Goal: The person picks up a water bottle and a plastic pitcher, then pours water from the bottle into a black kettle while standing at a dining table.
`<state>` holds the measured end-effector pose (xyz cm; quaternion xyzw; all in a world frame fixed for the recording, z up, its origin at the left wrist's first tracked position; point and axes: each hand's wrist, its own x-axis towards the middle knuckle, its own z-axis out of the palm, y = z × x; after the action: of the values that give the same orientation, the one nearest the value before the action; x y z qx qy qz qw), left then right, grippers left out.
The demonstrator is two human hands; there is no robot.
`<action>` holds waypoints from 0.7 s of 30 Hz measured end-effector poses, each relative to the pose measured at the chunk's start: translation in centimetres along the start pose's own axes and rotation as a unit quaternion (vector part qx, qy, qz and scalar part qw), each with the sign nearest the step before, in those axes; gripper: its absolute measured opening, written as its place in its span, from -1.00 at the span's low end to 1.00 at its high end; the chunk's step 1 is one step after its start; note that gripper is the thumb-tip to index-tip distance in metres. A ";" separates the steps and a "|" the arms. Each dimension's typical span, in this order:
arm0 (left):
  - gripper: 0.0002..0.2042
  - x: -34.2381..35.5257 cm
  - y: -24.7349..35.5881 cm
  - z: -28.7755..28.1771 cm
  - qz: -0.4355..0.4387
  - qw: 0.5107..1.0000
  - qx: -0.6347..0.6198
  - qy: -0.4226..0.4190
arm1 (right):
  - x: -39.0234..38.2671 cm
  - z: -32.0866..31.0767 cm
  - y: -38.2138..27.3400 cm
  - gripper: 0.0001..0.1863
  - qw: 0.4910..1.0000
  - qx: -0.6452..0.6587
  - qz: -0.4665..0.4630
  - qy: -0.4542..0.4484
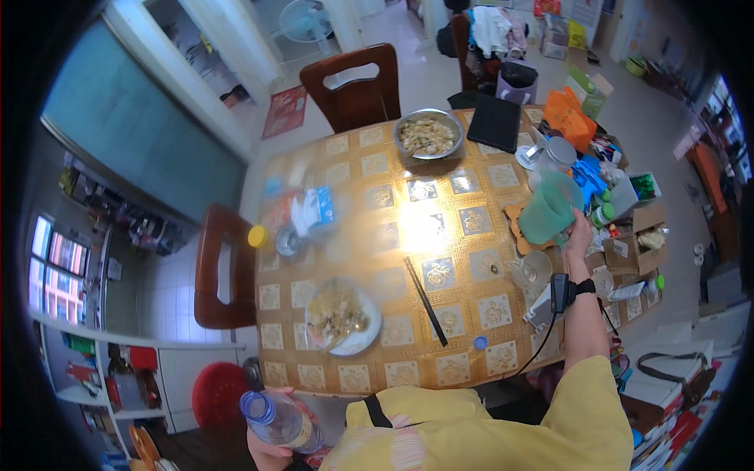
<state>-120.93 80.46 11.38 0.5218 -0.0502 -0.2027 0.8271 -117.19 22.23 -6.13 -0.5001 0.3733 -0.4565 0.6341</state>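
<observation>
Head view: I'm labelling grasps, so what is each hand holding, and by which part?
The left hand holds a clear bottle around its body; the right hand holds a green pitcher at its side, exact grip unclear.

Left fingers [272, 450] partly hidden by bottle [284, 424], food [336, 312] blurred, tissue pack [317, 206] blurred

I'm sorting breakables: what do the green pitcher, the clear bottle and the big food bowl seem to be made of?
Green pitcher: probably plastic, satin finish; its wall looks cloudy and translucent.
Clear bottle: likely glossy plastic, transparent with highlights; glass not excluded.
Food bowl: looks like polished metal, perhaps steel; silvery, shiny rim.
</observation>
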 end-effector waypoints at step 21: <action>-0.25 13.7 -5.2 5.4 0.144 0.877 0.225 -0.399 | -16.1 2.7 -15.4 -0.81 0.988 0.102 -0.036 -0.112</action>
<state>-111.52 68.70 7.49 0.5556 -0.4945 -0.2557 0.6175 -122.77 37.05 9.78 -0.4937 0.2333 -0.4555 0.7031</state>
